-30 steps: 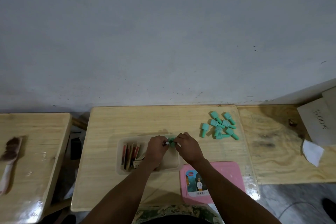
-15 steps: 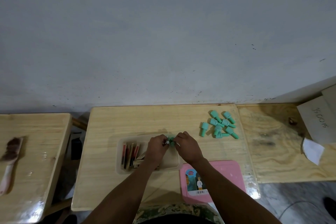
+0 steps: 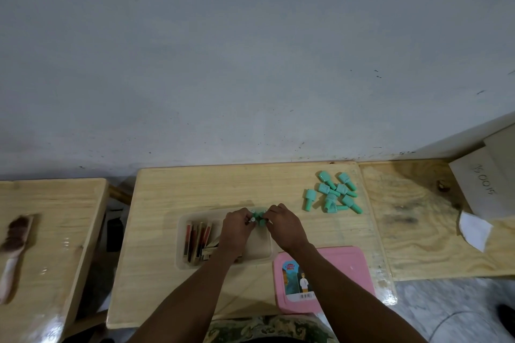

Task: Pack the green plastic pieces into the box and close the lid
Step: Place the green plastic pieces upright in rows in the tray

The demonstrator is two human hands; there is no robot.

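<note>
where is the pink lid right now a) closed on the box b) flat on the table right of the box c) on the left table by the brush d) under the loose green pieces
b: the pink lid lies flat at the table's near edge, right of the open box, over which the left hand and right hand pinch green pieces.

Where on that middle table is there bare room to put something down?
The table is bare behind the box, toward the wall, and left of it. Crowded: the green pile at the far right, the pink lid near right, and left hand and right hand gripping green pieces over the box.
</note>
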